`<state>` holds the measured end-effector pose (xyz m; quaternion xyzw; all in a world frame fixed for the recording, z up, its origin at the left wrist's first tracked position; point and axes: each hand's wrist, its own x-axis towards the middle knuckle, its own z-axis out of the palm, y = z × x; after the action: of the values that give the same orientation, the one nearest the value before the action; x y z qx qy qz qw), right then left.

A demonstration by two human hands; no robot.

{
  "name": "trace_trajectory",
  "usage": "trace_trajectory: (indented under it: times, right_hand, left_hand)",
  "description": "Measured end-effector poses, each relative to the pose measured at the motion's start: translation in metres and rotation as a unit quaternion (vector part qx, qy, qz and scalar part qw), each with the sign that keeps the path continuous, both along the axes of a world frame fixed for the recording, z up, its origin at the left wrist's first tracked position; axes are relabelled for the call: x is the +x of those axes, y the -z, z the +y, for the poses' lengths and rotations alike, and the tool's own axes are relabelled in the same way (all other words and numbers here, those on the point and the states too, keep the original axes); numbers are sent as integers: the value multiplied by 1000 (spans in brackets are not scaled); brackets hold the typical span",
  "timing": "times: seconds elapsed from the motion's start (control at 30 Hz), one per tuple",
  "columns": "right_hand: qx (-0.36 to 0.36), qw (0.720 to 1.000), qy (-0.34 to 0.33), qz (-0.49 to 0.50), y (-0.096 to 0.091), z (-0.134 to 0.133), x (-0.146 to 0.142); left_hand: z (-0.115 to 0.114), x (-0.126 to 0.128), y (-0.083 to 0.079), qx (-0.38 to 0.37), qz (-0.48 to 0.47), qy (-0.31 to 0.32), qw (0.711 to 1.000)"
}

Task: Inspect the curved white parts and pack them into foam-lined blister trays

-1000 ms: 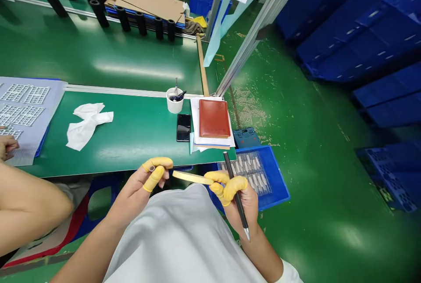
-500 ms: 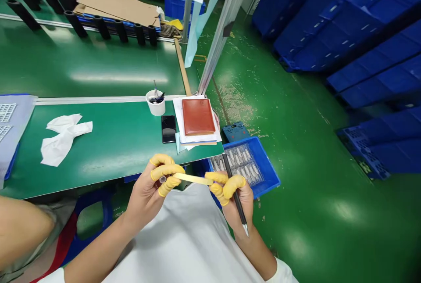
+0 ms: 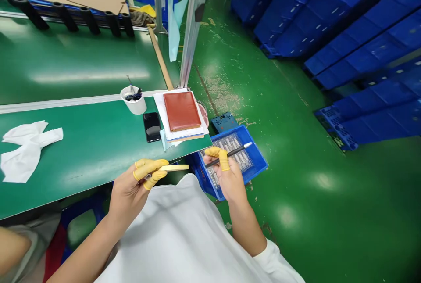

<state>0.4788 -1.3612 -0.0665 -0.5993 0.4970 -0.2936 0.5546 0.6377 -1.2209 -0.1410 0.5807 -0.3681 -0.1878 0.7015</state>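
Observation:
Yellow finger cots cover several fingertips of both hands. My left hand [image 3: 131,191] is closed, pinching one end of a thin pale-yellow strip [image 3: 177,167] that points right, over my lap. A small ring-like end of something shows among the fingers of that hand; its kind is unclear. My right hand [image 3: 228,175] is closed round a black pen-like stick [image 3: 234,152] with a pale tip, which points up and to the right. That hand is apart from the strip and appears in front of a blue bin [image 3: 263,163] holding clear trays of small pale pieces.
On the green table [image 3: 88,151] are a red-brown notebook [image 3: 182,111] on papers, a phone [image 3: 151,126], a white cup [image 3: 136,105] of tools and a white cloth [image 3: 26,153]. A metal post [image 3: 192,28] rises at the corner. Another person's arm [image 3: 13,248] is at lower left.
My right hand has let go of the strip's right end and moved away from it. The pen-like stick has turned, its tip now pointing up-right rather than down. The view has shifted right.

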Motion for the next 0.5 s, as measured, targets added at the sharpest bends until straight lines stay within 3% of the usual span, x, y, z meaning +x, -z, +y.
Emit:
trace_trajectory:
  times: [0.1,0.23,0.4,0.5]
  right_hand:
    - [28,998,-42,28,-3,-5,-4]
    - [-4,995,-93,29,-17,0,-3]
    - [20,959,-260,-110,-44,9,6]
    - [-18,947,-261,-188,-51,17,12]
  left_hand:
    - [1,1,2,3,0,-2,1000]
    - [2,0,0,-17,-8,-13,1000]
    - [5,-2,-5,-40,-17,-35,998]
    - [6,-4,-8,-51,-27,-29,998]
